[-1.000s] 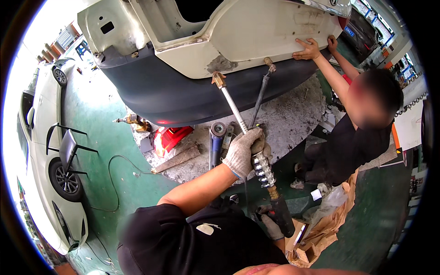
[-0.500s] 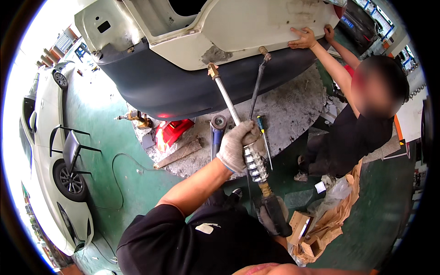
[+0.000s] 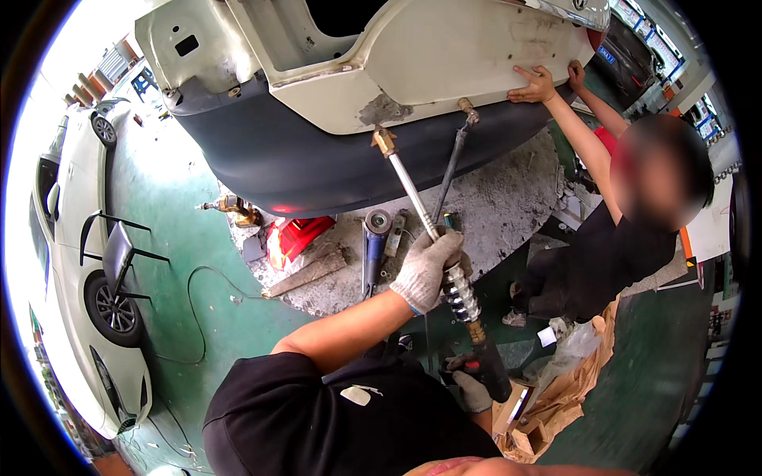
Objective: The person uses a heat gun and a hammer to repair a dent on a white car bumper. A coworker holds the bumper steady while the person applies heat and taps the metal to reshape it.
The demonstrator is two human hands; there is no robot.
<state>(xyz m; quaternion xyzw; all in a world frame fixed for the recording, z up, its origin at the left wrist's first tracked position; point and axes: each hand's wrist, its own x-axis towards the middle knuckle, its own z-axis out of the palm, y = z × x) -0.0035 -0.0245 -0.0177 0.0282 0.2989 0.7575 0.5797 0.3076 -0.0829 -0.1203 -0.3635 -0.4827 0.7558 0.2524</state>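
My left hand (image 3: 427, 270), in a grey knit glove, grips the shaft of a long metal rod tool (image 3: 413, 194) just above its coiled spring section (image 3: 460, 293). My right hand (image 3: 472, 390), also gloved, holds the tool's black handle (image 3: 492, 373) low by my body. The tool's brass tip (image 3: 383, 141) touches the cream car panel (image 3: 444, 55) below a bare sanded patch (image 3: 386, 107). A second thin rod with a brass end (image 3: 451, 163) leans against the same panel. A co-worker's two hands (image 3: 536, 83) press flat on the panel at the right.
A dark grey bumper (image 3: 317, 166) hangs under the panel. On the floor lie a red tail light (image 3: 295, 236), a blue grinder (image 3: 373, 246), a wooden plank (image 3: 305, 274) and a cable (image 3: 194, 309). A white car (image 3: 79, 262) and a black stand (image 3: 119, 250) are at the left, cardboard (image 3: 548, 412) at the lower right.
The view has swayed slightly. Both my hands keep their grip on the rod tool, its tip stays at the panel, and the co-worker's hands remain on the panel.
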